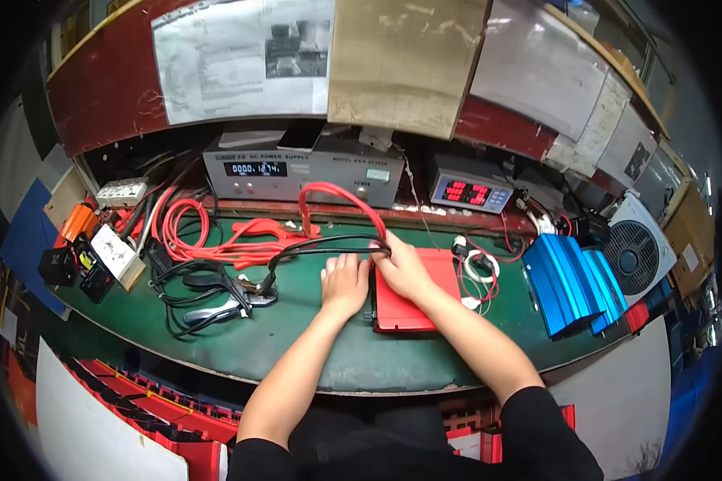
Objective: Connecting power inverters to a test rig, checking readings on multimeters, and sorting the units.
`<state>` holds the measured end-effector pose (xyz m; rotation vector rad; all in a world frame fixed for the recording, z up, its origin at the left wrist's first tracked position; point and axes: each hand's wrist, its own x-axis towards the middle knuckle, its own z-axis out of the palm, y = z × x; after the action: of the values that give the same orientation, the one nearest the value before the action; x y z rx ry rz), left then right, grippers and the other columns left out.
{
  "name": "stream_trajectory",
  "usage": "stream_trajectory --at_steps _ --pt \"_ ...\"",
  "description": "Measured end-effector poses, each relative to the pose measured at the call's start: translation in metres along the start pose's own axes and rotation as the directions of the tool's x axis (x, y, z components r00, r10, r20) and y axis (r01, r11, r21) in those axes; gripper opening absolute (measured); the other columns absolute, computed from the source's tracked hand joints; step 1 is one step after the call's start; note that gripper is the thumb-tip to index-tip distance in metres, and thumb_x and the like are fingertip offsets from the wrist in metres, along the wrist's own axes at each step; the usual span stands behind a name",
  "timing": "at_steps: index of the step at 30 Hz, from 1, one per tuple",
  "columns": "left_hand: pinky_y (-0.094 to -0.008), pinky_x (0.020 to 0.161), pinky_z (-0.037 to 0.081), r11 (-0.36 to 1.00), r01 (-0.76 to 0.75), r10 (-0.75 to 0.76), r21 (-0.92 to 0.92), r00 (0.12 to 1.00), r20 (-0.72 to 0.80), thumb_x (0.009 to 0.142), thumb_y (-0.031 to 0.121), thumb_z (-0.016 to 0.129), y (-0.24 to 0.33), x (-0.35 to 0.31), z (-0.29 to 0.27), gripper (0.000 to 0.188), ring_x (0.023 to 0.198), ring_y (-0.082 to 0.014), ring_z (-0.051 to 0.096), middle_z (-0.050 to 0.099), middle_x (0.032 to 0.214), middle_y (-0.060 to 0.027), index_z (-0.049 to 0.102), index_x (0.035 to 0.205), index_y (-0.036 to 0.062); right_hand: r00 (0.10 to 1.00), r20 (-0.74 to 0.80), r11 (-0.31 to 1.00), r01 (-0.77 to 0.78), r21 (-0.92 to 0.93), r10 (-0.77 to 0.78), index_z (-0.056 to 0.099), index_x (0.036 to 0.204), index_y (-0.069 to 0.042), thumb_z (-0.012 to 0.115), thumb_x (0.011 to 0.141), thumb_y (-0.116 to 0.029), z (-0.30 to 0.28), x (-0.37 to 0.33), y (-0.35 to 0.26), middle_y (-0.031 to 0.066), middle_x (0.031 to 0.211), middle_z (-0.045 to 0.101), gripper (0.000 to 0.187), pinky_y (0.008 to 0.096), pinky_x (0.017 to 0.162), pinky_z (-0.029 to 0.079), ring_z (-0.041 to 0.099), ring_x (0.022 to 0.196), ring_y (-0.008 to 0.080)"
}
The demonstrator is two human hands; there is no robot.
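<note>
A red metal box point(413, 305) with small black terminals on its left end lies on the green bench mat point(313, 353). My right hand point(403, 271) rests over its left part, fingers closed round a thick red cable point(345, 191) and a black cable point(329, 243). Palm down on the mat just left of the box is my left hand point(345, 284), fingers stretched out and holding nothing. The black cable leads to a metal clamp point(253, 298), and the red one arches toward red clamp handles point(269, 230).
A grey power supply point(305, 172) and a small meter point(469, 192) with red digits stand at the back. Blue finned cases point(557, 284) and a fan point(635, 244) are at right. Coiled red cable point(186, 232) and a power strip point(122, 192) lie left.
</note>
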<state>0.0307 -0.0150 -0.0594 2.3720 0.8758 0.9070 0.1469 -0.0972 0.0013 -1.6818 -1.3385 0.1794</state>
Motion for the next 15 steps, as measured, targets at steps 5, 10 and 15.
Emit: stream_trajectory --at_steps 5,10,15 --pt "-0.0512 0.096 0.037 0.999 0.022 -0.014 -0.039 0.981 0.193 0.101 0.033 0.043 -0.004 -0.001 -0.005 0.036 0.12 -0.0373 0.048 0.058 0.128 -0.0141 0.055 0.125 0.0101 1.0 0.01 0.997 -0.012 0.079 0.011 0.05 0.1 0.001 0.057 0.094 -0.014 0.001 -0.004 -0.001 0.0254 0.086 0.064 0.018 0.0436 0.07 0.049 0.064 0.086 0.0439" --pt "-0.0504 0.098 0.037 0.994 0.07 -0.047 -0.086 0.968 0.247 0.102 0.036 0.041 -0.011 0.003 -0.008 0.04 0.129 -0.0344 0.044 0.054 0.138 -0.0129 0.059 0.127 0.011 0.999 0.012 0.989 0.039 0.143 -0.041 0.051 0.105 0.001 0.054 0.093 -0.006 0.0 -0.008 -0.008 0.022 0.088 0.066 0.014 0.0408 0.073 0.051 0.068 0.084 0.0347" --pt "-0.0488 0.094 0.04 0.999 0.005 0.002 -0.045 0.987 0.16 0.102 0.034 0.039 -0.006 0.001 -0.001 0.041 0.11 -0.036 0.054 0.066 0.105 -0.0141 0.068 0.099 0.0047 0.998 -0.063 0.935 0.022 0.353 0.0 0.044 0.138 0.0 0.055 0.094 -0.001 -0.009 -0.002 -0.002 0.0115 0.104 0.066 0.045 0.0289 0.09 0.047 0.062 0.1 0.0147"
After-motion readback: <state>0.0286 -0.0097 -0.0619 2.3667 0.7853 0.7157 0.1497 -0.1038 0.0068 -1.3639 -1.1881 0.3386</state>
